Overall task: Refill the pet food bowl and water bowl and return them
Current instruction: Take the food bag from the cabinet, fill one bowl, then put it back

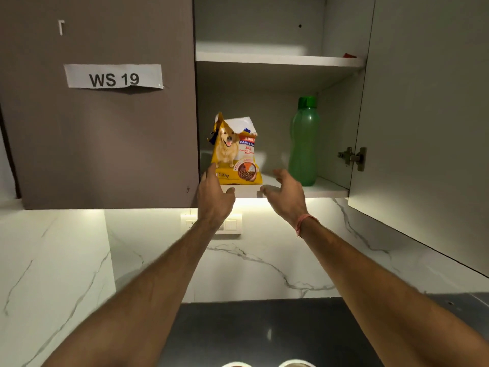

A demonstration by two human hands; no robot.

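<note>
Hands, two of them, reach up at the centre of the frame toward the open cupboard: the left hand (214, 197) spread wide with a fingertip touching the lower left corner of one yellow dog food bag (234, 152), the right hand (287, 193) spread wide and empty, just right of the bag. One green bottle (303, 144) stands upright on the same lower shelf (328, 188), right of centre. Two bowl rims (296, 363) peek in at the bottom edge on the dark tabletop (264, 327). One closed door at the upper left carries one label (113, 76) reading WS 19.

On the closed cabinet door (100, 102) to your left you can read a paper label (113, 76) printed "WS 19", while the yellow dog food bag (234, 152) on the shelf shows "ADULT" and, blurred, a weight ending "kg".
</note>
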